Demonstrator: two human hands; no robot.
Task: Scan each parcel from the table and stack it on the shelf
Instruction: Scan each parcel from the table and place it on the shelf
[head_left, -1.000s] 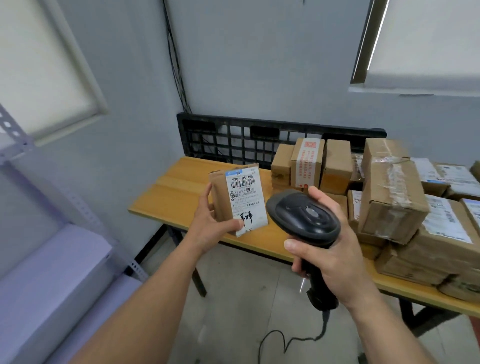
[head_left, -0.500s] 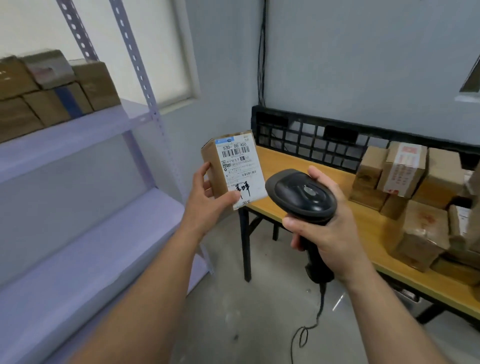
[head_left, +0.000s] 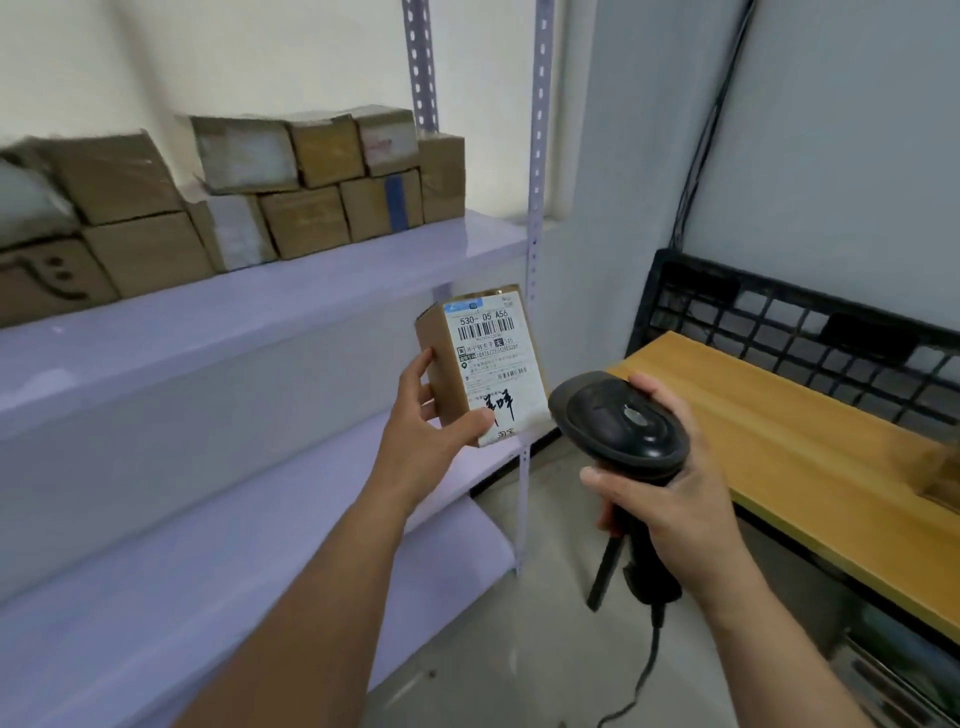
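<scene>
My left hand (head_left: 431, 426) grips a small brown parcel (head_left: 483, 364) upright, its white barcode label facing me. To its right, my right hand (head_left: 670, 493) holds a black handheld scanner (head_left: 618, 423) by its handle, the head level with the parcel's lower edge and just apart from it. Behind the parcel stands the lilac metal shelf (head_left: 270, 306). Its upper board carries several stacked brown parcels (head_left: 306, 187). The wooden table (head_left: 810, 447) runs along the right.
The shelf's perforated upright (head_left: 535, 208) rises just behind the held parcel. A lower shelf board (head_left: 208, 561) lies beneath my left arm. A black plastic grid (head_left: 810, 322) leans on the wall behind the table. The scanner's cable (head_left: 649, 670) trails to the floor.
My view has swung left from the table to the shelf. Both hands came along, the parcel and scanner keeping the same grips and spacing. The table's parcels have left the view.
</scene>
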